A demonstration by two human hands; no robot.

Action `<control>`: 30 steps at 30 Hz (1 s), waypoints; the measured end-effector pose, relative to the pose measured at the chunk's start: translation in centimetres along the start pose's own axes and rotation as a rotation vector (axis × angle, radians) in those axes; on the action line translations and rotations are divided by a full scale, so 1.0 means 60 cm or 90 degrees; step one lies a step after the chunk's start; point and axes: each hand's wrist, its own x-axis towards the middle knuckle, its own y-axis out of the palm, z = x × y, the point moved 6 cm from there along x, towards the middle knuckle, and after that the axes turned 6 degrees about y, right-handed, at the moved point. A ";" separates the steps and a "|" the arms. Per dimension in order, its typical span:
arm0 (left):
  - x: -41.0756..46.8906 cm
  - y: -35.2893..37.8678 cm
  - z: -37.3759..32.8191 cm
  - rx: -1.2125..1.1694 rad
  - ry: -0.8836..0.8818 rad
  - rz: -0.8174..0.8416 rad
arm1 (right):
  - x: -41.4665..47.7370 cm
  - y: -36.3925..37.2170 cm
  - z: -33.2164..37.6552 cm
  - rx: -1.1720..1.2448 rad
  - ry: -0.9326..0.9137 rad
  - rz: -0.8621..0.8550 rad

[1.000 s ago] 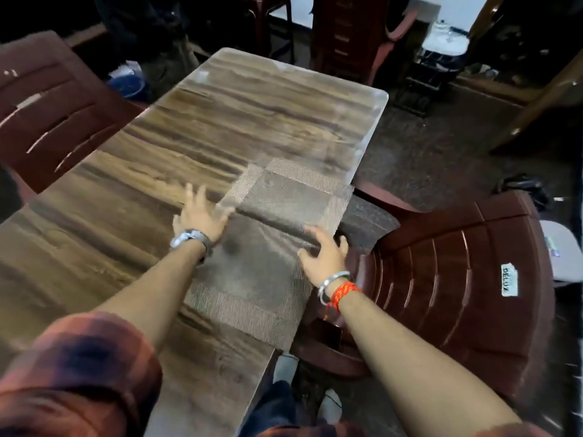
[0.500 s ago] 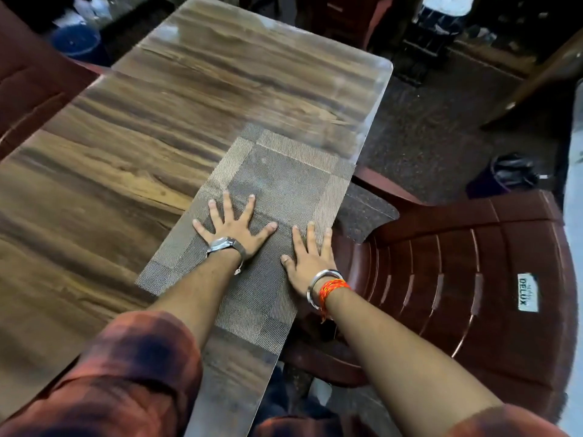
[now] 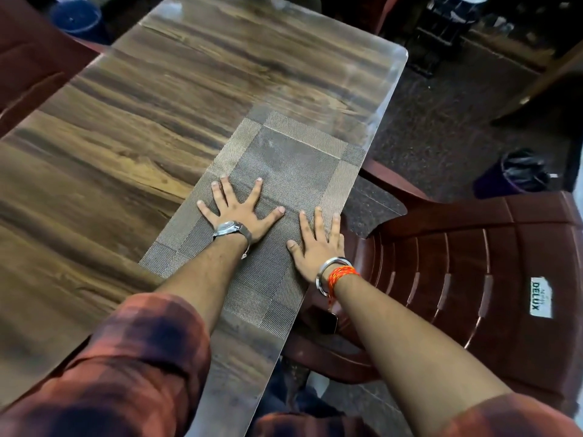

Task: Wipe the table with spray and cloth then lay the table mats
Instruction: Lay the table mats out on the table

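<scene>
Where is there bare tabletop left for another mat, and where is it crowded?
Bare wood lies left of the mat across the table, and beyond the mat's far end. Crowded: the right edge, where left hand and right hand press the mat beside the chair.

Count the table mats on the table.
1. The table mat lies along the table's right edge, under the left hand and right hand. Others may lie outside the frame.
</scene>
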 end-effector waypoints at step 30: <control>-0.135 -0.053 0.074 0.051 -0.011 -0.126 | -0.097 -0.049 -0.027 0.057 -0.018 -0.111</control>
